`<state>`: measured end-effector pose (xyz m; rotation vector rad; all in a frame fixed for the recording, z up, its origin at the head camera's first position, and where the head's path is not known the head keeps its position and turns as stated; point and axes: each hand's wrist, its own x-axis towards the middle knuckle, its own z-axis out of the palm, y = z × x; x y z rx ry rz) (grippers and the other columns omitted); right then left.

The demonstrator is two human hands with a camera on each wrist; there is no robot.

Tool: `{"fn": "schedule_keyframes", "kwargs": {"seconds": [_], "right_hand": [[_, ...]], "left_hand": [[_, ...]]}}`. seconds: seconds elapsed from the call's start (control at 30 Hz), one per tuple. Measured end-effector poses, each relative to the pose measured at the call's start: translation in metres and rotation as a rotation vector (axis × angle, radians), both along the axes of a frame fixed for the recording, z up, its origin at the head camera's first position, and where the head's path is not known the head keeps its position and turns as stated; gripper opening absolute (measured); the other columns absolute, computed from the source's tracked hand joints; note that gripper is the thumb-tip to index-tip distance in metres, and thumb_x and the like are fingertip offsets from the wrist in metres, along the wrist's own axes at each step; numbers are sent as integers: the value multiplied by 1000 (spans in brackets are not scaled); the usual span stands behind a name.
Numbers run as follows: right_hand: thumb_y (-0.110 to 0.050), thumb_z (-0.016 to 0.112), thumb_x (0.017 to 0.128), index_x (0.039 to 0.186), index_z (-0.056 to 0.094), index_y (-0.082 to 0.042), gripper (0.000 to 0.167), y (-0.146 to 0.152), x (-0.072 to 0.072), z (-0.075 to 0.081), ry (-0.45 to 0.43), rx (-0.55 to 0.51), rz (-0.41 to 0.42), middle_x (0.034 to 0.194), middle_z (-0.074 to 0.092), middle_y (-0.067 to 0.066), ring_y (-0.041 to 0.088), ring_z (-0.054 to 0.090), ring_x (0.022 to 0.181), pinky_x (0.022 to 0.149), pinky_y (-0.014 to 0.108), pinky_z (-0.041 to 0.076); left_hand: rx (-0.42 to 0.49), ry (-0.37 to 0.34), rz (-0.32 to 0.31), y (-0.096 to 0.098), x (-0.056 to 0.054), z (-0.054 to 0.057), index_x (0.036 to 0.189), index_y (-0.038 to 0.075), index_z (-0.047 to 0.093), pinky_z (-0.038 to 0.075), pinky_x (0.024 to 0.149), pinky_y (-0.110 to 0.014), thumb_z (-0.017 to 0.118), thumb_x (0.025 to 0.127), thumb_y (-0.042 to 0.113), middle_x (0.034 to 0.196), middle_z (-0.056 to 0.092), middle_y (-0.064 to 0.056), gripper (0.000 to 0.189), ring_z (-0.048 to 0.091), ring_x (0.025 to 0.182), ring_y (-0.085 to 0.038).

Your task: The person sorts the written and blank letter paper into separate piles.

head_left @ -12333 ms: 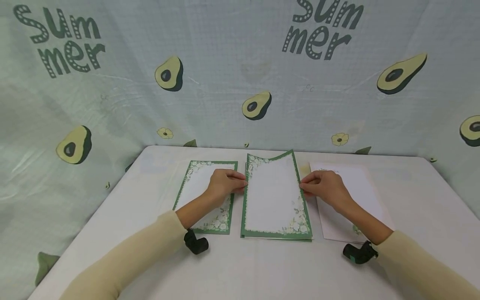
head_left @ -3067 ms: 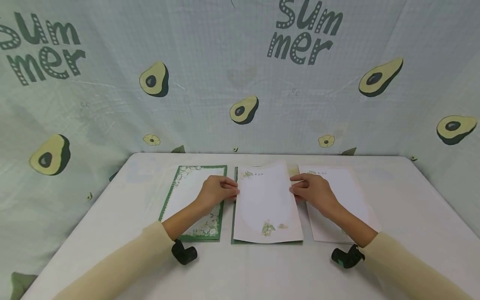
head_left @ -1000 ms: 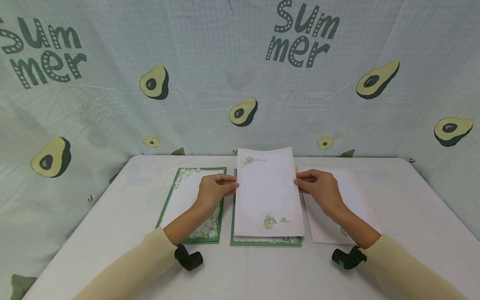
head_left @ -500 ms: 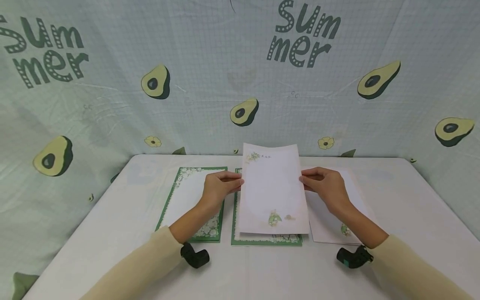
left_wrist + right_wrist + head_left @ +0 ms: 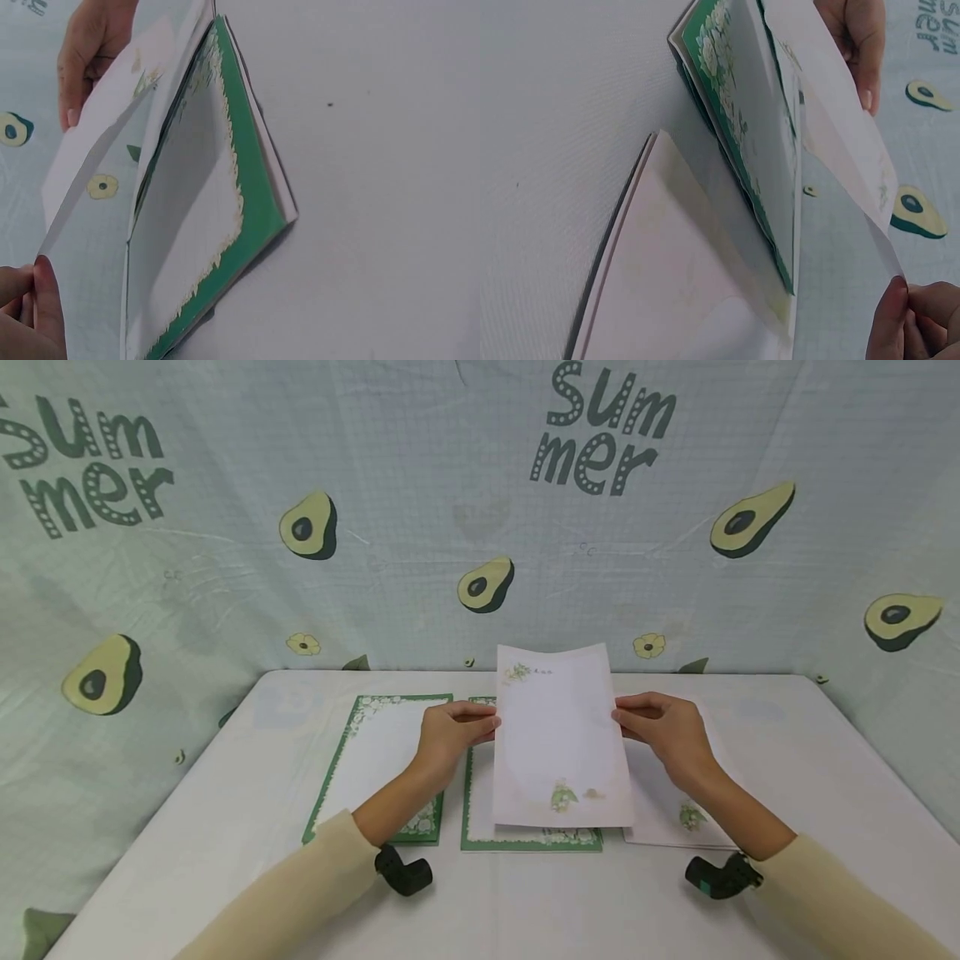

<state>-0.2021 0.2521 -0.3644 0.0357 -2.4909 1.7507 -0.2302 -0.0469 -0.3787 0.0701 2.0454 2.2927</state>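
A pale pink sheet of paper (image 5: 558, 735) with small leaf prints hangs raised and slightly bowed between both hands. My left hand (image 5: 448, 739) pinches its left edge between thumb and fingers. On the opposite edge my right hand (image 5: 667, 735) does the same. Below the sheet lies the middle stack (image 5: 480, 793), its top page edged in green with white flowers. In the left wrist view, the stack's corner (image 5: 262, 195) shows pink paper beneath the green page. To the right sits a pile of pink sheets (image 5: 660, 810), partly behind the held sheet and right arm.
Left of the middle stack is a pile of green-bordered sheets (image 5: 382, 752), partly covered by the left forearm. White cloth covers the table (image 5: 517, 902). Behind it hangs a curtain (image 5: 405, 610) printed with avocados. Each wrist wears a black camera (image 5: 405, 870).
Earlier the hands held a green-bordered sheet at the middle stack. Since then they have lifted the pink sheet off that stack, baring a green-bordered page, and carried it rightward towards the pink pile.
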Motion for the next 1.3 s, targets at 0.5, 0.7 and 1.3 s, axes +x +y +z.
{"fn": "schedule_keyframes", "kwargs": {"seconds": [0.5, 0.7, 1.3], "right_hand": [[-24, 71, 98, 129, 63, 7, 45, 19, 6, 4, 8, 18, -2, 114, 72, 13, 2, 71, 90, 83, 20, 60], [-24, 73, 97, 127, 63, 9, 45, 29, 9, 8, 10, 16, -19, 102, 73, -4, 1, 71, 89, 82, 20, 60], [-26, 72, 97, 129, 62, 9, 48, 61, 19, 12, 9, 96, -50, 97, 70, -15, -1, 71, 87, 80, 17, 59]], "left_hand": [[21, 18, -35, 22, 0, 4, 107, -11, 74, 64, 78, -30, 76, 87, -6, 100, 74, -17, 20, 74, 80, -15], [30, 15, -41, 31, -2, 2, 106, -9, 74, 64, 79, -32, 77, 87, -4, 99, 75, -16, 20, 74, 79, -15], [40, 1, -112, 59, -2, 0, 106, -9, 73, 64, 80, -32, 76, 88, -5, 100, 74, -18, 19, 74, 81, -15]]}}
